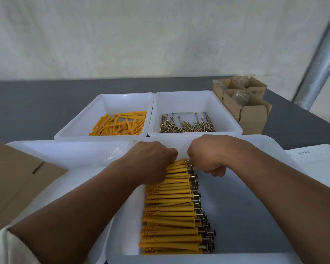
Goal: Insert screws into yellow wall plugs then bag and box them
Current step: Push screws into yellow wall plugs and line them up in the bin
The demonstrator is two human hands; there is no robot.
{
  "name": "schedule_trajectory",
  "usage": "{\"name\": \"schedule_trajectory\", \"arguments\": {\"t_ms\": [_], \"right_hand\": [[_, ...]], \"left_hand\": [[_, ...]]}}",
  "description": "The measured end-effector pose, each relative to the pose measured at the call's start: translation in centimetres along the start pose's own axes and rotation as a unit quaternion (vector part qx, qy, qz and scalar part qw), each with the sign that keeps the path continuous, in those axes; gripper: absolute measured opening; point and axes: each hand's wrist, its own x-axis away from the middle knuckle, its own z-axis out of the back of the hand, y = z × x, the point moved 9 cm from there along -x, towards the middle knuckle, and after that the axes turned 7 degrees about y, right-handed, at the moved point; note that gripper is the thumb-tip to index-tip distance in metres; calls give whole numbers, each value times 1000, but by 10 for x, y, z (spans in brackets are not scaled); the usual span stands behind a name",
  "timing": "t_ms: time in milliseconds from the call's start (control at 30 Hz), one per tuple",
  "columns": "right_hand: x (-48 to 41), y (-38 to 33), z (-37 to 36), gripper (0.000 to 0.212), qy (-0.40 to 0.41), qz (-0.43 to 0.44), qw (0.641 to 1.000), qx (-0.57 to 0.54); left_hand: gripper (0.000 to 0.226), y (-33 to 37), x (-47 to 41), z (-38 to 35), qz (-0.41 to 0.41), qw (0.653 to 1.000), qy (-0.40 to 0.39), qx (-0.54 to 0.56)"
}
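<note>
Two bare forearms reach into the nearest white tray (255, 216), where a long row of assembled plugs (170, 206) lies side by side, yellow bodies pointing left and screw heads to the right. The left hand (151, 159) is at the far end of that row, its grip closed: the fingers curl down over the yellow bodies of the farthest pieces. The right hand (206, 157) sits just beside it, fingers curled, knuckles against the screw heads at the same end. Its fingertips are hidden under the hand, so I cannot tell whether its grip holds anything.

Behind this tray stand two more, touching each other. The left bin (103, 103) holds loose yellow wall plugs (120, 124); the right bin (189, 100) holds a heap of brass-coloured screws (185, 124).

Left of the working tray is a shallow tray (65, 151) with clear plastic bags (116, 153) in it, partly overlapped by a flat cardboard sheet (13, 183). Open small cardboard boxes (251, 115) stand at the back right of the grey tabletop (36, 103), with bagged contents showing. A printed paper (316, 162) lies at the right edge.
</note>
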Motion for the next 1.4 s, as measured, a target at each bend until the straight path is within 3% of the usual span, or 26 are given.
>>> {"name": "schedule_trajectory", "arguments": {"t_ms": [100, 233, 433, 567, 700, 800, 933, 1100, 1233, 1400], "right_hand": [[0, 4, 6, 18, 11, 0, 1000, 10], [2, 4, 28, 21, 84, 35, 996, -9], [6, -2, 75, 30, 311, 76, 947, 26], [4, 7, 85, 28, 388, 72, 918, -26], [-15, 21, 69, 39, 350, 62, 932, -74], [-31, 31, 55, 47, 302, 44, 948, -86], [-43, 34, 52, 49, 273, 26, 960, -58], [-57, 38, 47, 61, 205, -12, 977, -49], [-63, 36, 42, 60, 145, -32, 988, -48], [-63, 21, 36, 49, 79, 5, 995, -64]], "left_hand": [[29, 0, 0, 1, 6, 1000, 0, 10], [29, -1, 0, 3, 20, 999, -6, 32], [28, -5, 2, 12, 48, 996, 9, 68], [25, -9, 2, 31, 65, 988, 86, 108], [21, -32, 8, 62, 132, 954, 237, 128], [22, -64, 18, 69, 227, 922, 291, 114], [21, -103, 28, 54, 316, 907, 262, 95], [26, -135, 36, 22, 384, 903, 162, 104], [41, -137, 36, 5, 386, 914, 90, 88], [46, -139, 34, 0, 383, 917, 78, 79]]}}
